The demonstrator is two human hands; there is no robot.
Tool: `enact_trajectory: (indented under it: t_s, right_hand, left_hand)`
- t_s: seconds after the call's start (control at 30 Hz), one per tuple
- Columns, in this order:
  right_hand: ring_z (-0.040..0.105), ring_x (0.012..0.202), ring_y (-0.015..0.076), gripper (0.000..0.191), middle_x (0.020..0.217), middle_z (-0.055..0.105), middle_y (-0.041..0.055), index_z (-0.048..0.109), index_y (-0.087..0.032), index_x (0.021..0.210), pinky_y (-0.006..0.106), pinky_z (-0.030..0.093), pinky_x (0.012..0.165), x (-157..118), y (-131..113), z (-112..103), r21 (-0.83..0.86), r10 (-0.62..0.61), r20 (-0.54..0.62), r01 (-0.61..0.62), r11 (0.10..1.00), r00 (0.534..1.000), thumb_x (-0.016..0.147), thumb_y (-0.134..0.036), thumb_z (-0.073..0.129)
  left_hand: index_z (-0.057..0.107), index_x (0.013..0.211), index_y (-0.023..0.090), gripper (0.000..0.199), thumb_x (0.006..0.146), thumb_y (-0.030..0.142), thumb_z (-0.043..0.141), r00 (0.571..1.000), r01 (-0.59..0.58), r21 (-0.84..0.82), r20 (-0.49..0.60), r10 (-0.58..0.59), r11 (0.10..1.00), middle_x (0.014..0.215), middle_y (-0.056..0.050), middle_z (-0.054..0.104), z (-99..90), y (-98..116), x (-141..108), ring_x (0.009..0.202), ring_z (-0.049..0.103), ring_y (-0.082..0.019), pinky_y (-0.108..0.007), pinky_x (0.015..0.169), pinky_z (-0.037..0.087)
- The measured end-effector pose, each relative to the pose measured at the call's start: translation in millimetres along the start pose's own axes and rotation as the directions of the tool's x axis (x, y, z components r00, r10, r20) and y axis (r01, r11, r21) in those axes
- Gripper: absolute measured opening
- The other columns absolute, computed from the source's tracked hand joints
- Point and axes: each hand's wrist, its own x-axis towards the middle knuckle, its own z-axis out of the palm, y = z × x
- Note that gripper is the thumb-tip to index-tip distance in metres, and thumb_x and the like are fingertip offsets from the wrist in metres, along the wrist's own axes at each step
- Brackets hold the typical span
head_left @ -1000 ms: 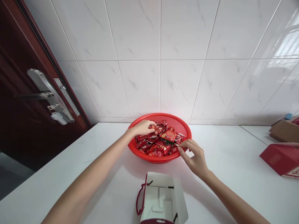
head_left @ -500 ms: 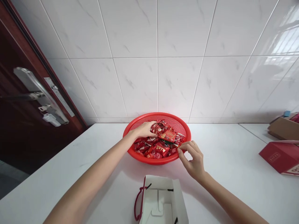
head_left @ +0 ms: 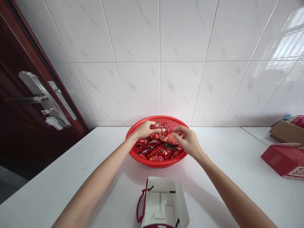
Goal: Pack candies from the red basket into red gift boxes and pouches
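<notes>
A red plastic basket (head_left: pixel 161 164) stands against the tiled wall, filled with red wrapped packets (head_left: pixel 161 152). My left hand (head_left: pixel 145 129), over its left side, pinches a dark red packet with a flower pattern (head_left: pixel 161 129). My right hand (head_left: pixel 186 138) is over the basket's right side beside an orange-red packet (head_left: pixel 170 138), thumb and forefinger apart, with nothing seen between them. Nearer to me is an open white-lined box (head_left: pixel 163 202) with a dark red cord handle (head_left: pixel 139 207) on its left; its inside shows no packets.
On the right of the white counter (head_left: pixel 225 164) lie a red box (head_left: pixel 282 160) and a brown cardboard box (head_left: pixel 286 133) with things in it. A dark red door (head_left: pixel 30 126) with a metal handle is at the left.
My right hand has moved up and left from the basket's right rim to over the packets. My left hand has lifted the flowered packet slightly. The view has shifted a little.
</notes>
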Motion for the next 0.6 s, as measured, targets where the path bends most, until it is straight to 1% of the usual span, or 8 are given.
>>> enact_trajectory:
  t_s: [0.07, 0.13, 0.2, 0.27, 0.33, 0.43, 0.53, 0.6]
  right_hand:
    - [0.067, 0.082, 0.0212, 0.018, 0.093, 0.074, 0.0060, 0.065, -0.022, 0.091, 0.034, 0.052, 0.071, 17.8, -2.0, 11.2, 0.052, 0.084, -0.024, -0.082, 0.995, 0.996, 0.080, -0.037, 0.068]
    - [0.068, 0.085, 0.0219, 0.026, 0.092, 0.073, 0.0060, 0.064, -0.022, 0.095, 0.035, 0.052, 0.072, 30.3, -0.3, 23.9, 0.141, 0.167, 0.018, -0.168, 0.976, 0.986, 0.077, -0.039, 0.073]
    - [0.068, 0.077, 0.0211, 0.026, 0.083, 0.072, 0.0045, 0.064, -0.021, 0.090, 0.034, 0.053, 0.068, 36.2, 3.4, 34.7, 0.220, 0.195, 0.115, -0.216, 0.951, 0.974, 0.076, -0.042, 0.073]
    - [0.067, 0.068, 0.0197, 0.026, 0.076, 0.070, 0.0027, 0.063, -0.021, 0.083, 0.034, 0.055, 0.063, 36.6, 7.3, 41.0, 0.271, 0.179, 0.203, -0.231, 0.935, 0.963, 0.076, -0.045, 0.072]
    - [0.066, 0.064, 0.0185, 0.028, 0.074, 0.069, 0.0016, 0.063, -0.021, 0.080, 0.034, 0.055, 0.060, 33.8, 9.9, 42.1, 0.310, 0.149, 0.238, -0.220, 0.925, 0.960, 0.076, -0.047, 0.072]
    - [0.066, 0.063, 0.0181, 0.028, 0.073, 0.069, 0.0008, 0.062, -0.022, 0.081, 0.033, 0.054, 0.060, 29.0, 10.3, 38.0, 0.351, 0.110, 0.176, -0.167, 0.921, 0.978, 0.076, -0.047, 0.073]
    - [0.066, 0.069, 0.0187, 0.027, 0.075, 0.069, 0.0011, 0.062, -0.022, 0.082, 0.031, 0.053, 0.062, 27.0, 7.8, 33.1, 0.409, 0.133, 0.061, -0.146, 0.901, 0.989, 0.078, -0.047, 0.072]
    - [0.066, 0.073, 0.0185, 0.024, 0.078, 0.070, 0.0012, 0.062, -0.022, 0.081, 0.030, 0.052, 0.063, 27.0, 6.2, 31.0, 0.449, 0.197, -0.004, -0.174, 0.876, 0.980, 0.078, -0.044, 0.070]
  left_hand:
    - [0.071, 0.083, 0.017, 0.048, 0.074, 0.064, 0.074, 0.998, -0.037, -0.159, 0.040, 0.044, 0.987, 0.082, -0.002, 0.072, -2.2, 3.2, -1.4, 0.080, 0.066, -0.021, -0.032, 0.075, 0.052]
    - [0.073, 0.085, 0.016, 0.048, 0.071, 0.062, 0.080, 0.996, -0.037, -0.292, 0.062, 0.058, 0.956, 0.084, -0.003, 0.074, -4.7, 5.9, -3.5, 0.080, 0.066, -0.021, -0.033, 0.077, 0.052]
    - [0.074, 0.083, 0.016, 0.048, 0.067, 0.060, 0.083, 0.997, -0.012, -0.362, 0.066, 0.038, 0.932, 0.081, -0.003, 0.074, -6.8, 7.0, -5.3, 0.077, 0.067, -0.020, -0.034, 0.077, 0.053]
    - [0.073, 0.078, 0.016, 0.048, 0.065, 0.061, 0.084, 0.997, 0.019, -0.387, 0.081, 0.014, 0.922, 0.078, -0.003, 0.074, -8.1, 6.4, -6.0, 0.075, 0.066, -0.020, -0.034, 0.077, 0.053]
    - [0.072, 0.074, 0.016, 0.050, 0.065, 0.064, 0.082, 0.994, 0.055, -0.389, 0.110, -0.013, 0.920, 0.078, -0.003, 0.073, -8.5, 4.9, -5.5, 0.076, 0.067, -0.021, -0.035, 0.079, 0.054]
    - [0.070, 0.077, 0.017, 0.055, 0.070, 0.072, 0.073, 0.991, 0.108, -0.415, 0.115, -0.065, 0.904, 0.084, -0.006, 0.075, -8.6, 2.1, -2.7, 0.084, 0.068, -0.024, -0.038, 0.082, 0.054]
    - [0.072, 0.084, 0.018, 0.063, 0.075, 0.079, 0.060, 0.991, 0.134, -0.449, 0.071, -0.113, 0.883, 0.088, -0.008, 0.076, -9.0, -3.1, 0.3, 0.090, 0.070, -0.026, -0.039, 0.087, 0.054]
    - [0.074, 0.082, 0.019, 0.057, 0.074, 0.075, 0.063, 0.988, 0.154, -0.335, 0.060, -0.142, 0.930, 0.082, -0.006, 0.076, -9.7, -8.7, 1.0, 0.085, 0.069, -0.024, -0.037, 0.083, 0.053]
